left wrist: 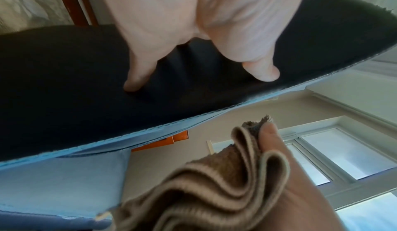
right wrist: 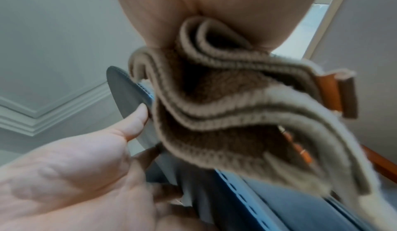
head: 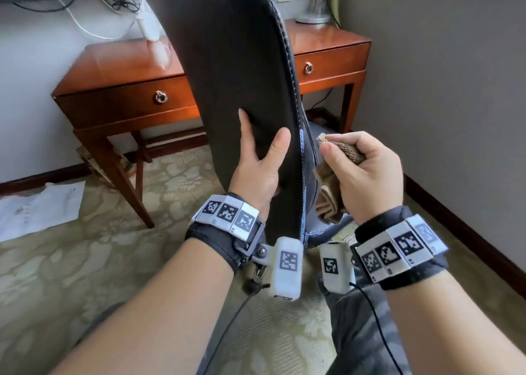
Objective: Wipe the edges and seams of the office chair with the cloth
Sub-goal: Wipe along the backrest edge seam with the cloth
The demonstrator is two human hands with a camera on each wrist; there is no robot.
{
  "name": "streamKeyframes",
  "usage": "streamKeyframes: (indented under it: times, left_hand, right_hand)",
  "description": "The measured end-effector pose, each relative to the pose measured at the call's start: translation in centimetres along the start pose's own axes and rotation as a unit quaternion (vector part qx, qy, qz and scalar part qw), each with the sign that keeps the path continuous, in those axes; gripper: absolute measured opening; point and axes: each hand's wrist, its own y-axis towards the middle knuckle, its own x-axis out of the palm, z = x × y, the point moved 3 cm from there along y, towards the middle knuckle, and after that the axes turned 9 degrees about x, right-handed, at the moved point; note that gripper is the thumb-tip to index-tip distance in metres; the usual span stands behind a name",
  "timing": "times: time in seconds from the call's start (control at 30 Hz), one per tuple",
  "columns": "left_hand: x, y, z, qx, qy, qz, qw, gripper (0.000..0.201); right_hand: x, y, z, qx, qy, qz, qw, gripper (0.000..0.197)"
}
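Observation:
The office chair's dark backrest stands in front of me, seen from behind, with a light stitched seam running down its right edge. My left hand lies flat on the back of it close to that edge, with forefinger and thumb spread and pressing on the fabric. My right hand is just right of the seam and grips a bunched brown cloth, whose folds hang below the fist. The cloth's tip is close to the edge; whether it touches is unclear.
A wooden desk with ring-pull drawers stands behind the chair, with cables and a lamp base on it. Papers lie on the patterned carpet at the left. A grey wall with dark skirting runs close on the right.

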Motion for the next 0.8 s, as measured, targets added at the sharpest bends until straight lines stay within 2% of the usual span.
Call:
streamKeyframes:
  times: [0.2, 0.4, 0.57, 0.63, 0.73, 0.8]
  left_hand:
    - [0.3, -0.1, -0.4, -0.009, -0.039, 0.012, 0.999, 0.079]
    - [0.5, -0.2, -0.3, -0.016, -0.080, -0.003, 0.997, 0.080]
    - [0.4, -0.7, 0.4, -0.017, -0.058, 0.003, 0.998, 0.076]
    - [0.4, -0.9, 0.9, -0.033, -0.048, 0.002, 0.998, 0.072]
    - [-0.2, -0.4, 2.9, -0.039, -0.061, 0.015, 0.997, 0.081]
    - [-0.7, 0.4, 5.3, -0.026, -0.073, 0.022, 0.997, 0.073]
  right_hand:
    - [2.0, 0.6, -2.3, -0.101, -0.074, 0.015, 0.992, 0.008]
    - [2.4, -1.0, 0.1, -0.089, -0.126, 0.003, 0.988, 0.007]
    - [2.0, -0.1, -3.7, -0.164, -0.104, 0.043, 0.980, 0.009]
    - [2.0, 0.0, -4.4, -0.168, -0.126, 0.039, 0.977, 0.010]
    - [1.7, 0.0, -5.3, -0.158, -0.138, 0.022, 0.977, 0.012]
    - [1.6, 0.5, -7.3, -0.169, -0.129, 0.026, 0.977, 0.013]
